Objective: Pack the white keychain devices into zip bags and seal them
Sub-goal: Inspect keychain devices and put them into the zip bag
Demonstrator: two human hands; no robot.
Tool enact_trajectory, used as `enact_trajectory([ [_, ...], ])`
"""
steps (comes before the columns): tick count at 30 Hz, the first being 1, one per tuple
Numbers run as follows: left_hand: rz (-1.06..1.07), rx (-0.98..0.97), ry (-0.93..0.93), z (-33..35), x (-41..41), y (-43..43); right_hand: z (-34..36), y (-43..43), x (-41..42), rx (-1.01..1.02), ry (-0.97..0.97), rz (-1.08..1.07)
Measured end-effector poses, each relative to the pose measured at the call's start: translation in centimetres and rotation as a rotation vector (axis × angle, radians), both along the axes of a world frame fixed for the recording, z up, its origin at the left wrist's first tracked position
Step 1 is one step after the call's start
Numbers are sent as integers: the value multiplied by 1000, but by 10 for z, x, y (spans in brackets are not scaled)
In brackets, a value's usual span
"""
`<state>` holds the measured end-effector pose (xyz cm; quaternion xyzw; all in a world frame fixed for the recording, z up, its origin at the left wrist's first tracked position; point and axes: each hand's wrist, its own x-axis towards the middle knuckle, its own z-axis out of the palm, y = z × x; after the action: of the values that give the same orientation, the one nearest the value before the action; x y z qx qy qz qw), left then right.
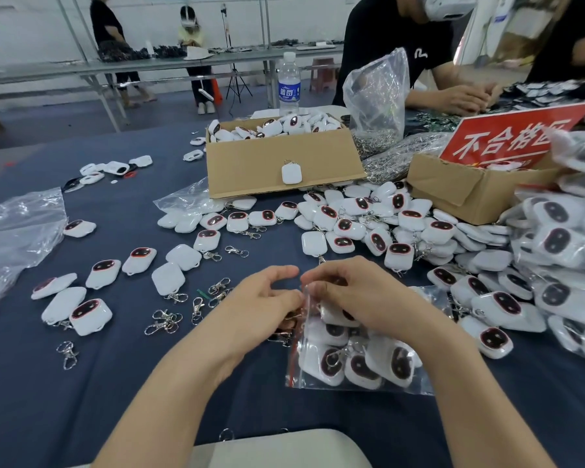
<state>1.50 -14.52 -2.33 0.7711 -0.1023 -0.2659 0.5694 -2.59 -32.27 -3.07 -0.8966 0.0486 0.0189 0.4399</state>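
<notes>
A clear zip bag (358,359) with a red seal strip lies on the dark blue cloth in front of me, filled with several white keychain devices. My right hand (358,295) pinches the bag's upper left corner at the seal. My left hand (264,298) touches the same edge from the left, fingers curled on the strip and on metal clips beneath. Loose white keychain devices (345,228) with dark oval faces lie heaped in the middle and scattered at the left (92,315).
An open cardboard box (284,163) of devices stands behind, a second box (470,190) with a red sign at right. Filled bags (568,258) pile at far right. Loose metal clasps (169,319), empty plastic bags (17,231) and a water bottle (289,82) are around. A person works opposite.
</notes>
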Motion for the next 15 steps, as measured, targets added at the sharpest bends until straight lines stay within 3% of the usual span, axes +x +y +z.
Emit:
enact_trajectory([
  [6, 159, 157, -344, -9, 15, 11, 3, -4, -3, -64, -111, -119],
  [9, 234, 160, -421, -25, 15, 10, 1, -16, -3, -300, -209, -327],
  [12, 284, 162, -469, -33, 16, 11, -4, -29, -9, -551, -36, -501],
  [15, 286, 147, -477, -36, 17, 11, -8, -36, -14, -597, 56, -501],
])
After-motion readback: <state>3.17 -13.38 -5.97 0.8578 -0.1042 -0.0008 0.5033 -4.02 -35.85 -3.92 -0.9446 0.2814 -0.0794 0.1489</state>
